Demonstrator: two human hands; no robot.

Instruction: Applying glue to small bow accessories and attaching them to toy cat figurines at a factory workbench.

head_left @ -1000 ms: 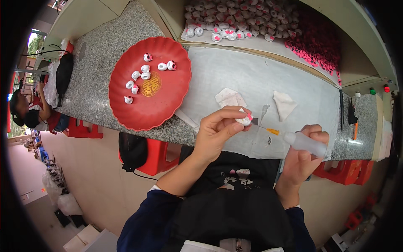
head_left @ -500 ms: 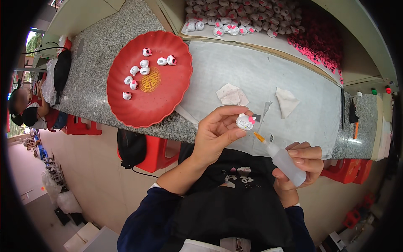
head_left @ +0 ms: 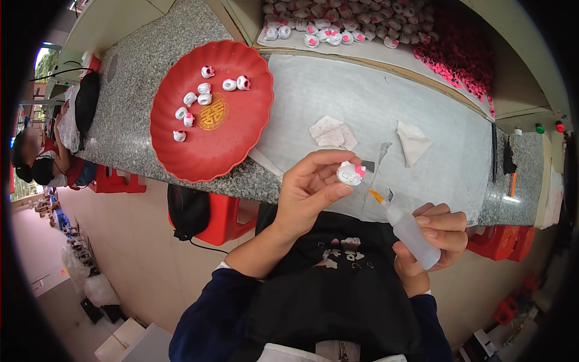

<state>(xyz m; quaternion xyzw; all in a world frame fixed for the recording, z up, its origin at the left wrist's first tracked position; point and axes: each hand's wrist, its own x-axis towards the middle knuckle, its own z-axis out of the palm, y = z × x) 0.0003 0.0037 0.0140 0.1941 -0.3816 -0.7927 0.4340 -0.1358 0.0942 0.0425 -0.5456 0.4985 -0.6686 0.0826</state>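
Cat-head bead (head_left: 350, 174), white with a pink bow, sits pinched in the left hand (head_left: 307, 193) fingertips, up off the grey mat (head_left: 338, 102). Big change: half a second back the squeeze bottle (head_left: 410, 232) was angled lower, now the right hand (head_left: 437, 235), wrapped tight round it, has brought its orange nozzle right up to the bead's side, so glue looks about to go on. Finished ones wait on the red plate (head_left: 199, 154).

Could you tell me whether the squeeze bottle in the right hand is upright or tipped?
Tipped: the squeeze bottle slants, orange nozzle pointing up-left at the small white figure.
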